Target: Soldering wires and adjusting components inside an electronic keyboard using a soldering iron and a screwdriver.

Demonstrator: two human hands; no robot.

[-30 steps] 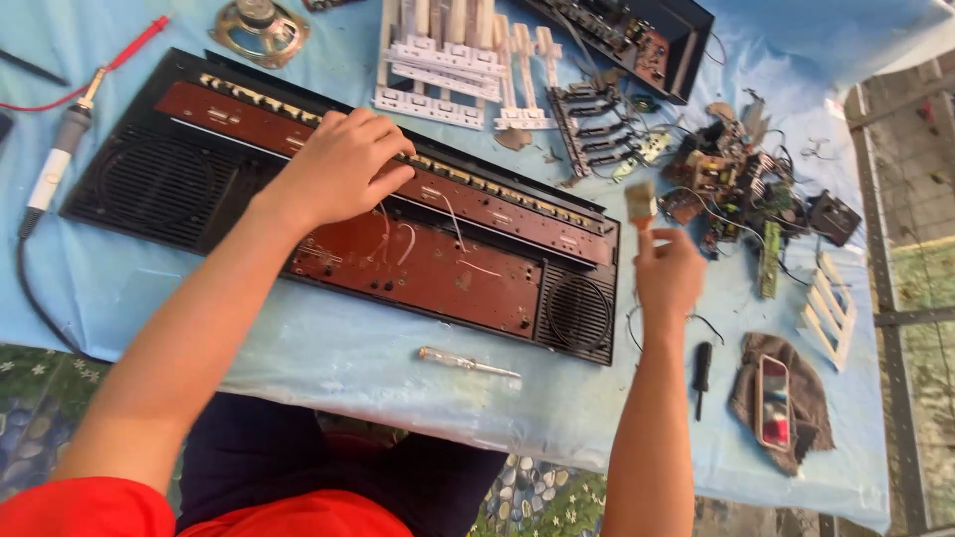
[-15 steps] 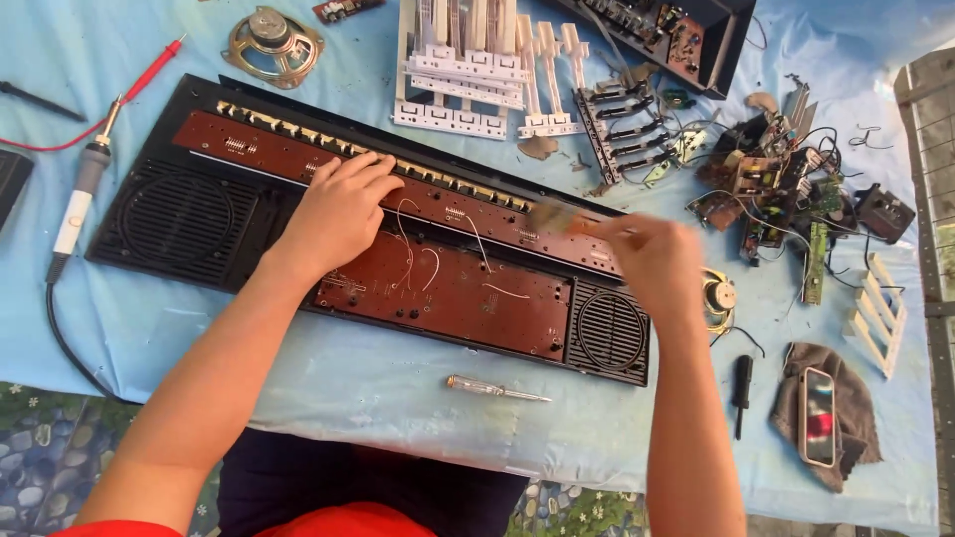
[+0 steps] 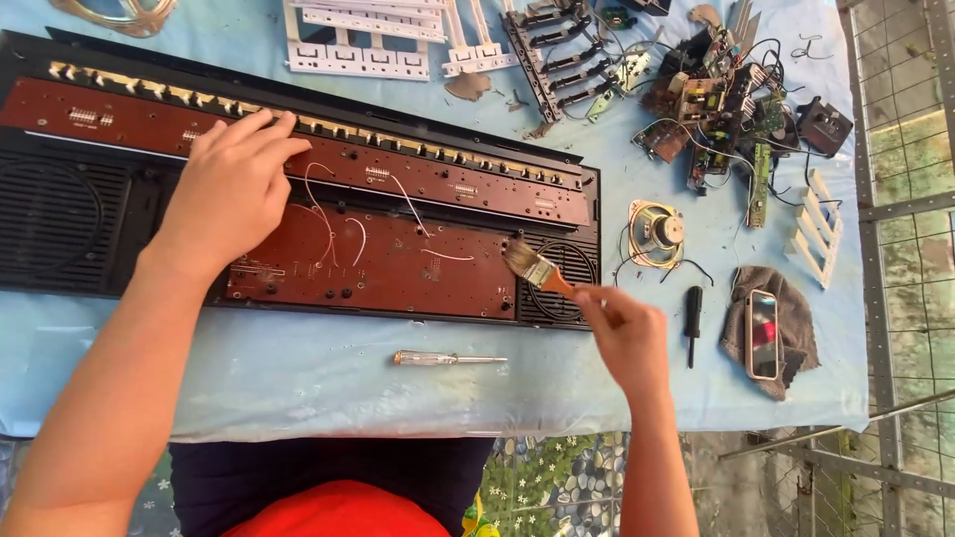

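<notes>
A small paintbrush (image 3: pixel 537 268) is gripped by its orange handle in the right hand (image 3: pixel 625 336), right of centre in the frame, with the fingers curled shut around the handle. Its bristles are laid against the right end of the brown circuit board (image 3: pixel 398 264), just beside the round speaker grille (image 3: pixel 559 283) of the opened keyboard casing (image 3: pixel 60 224). The left hand (image 3: pixel 227 194) is pressed flat on the board at centre left, its fingers stretched out and close together, with nothing held. The casing is spread across the upper left and middle of the frame on a light blue tablecloth (image 3: pixel 298 378). A clear-handled screwdriver (image 3: pixel 448 358) is seen below the casing, well apart from both hands. To the right, a loose speaker (image 3: pixel 657 234), a black screwdriver (image 3: pixel 692 320) and a phone (image 3: pixel 763 334) on a grey cloth are laid out
</notes>
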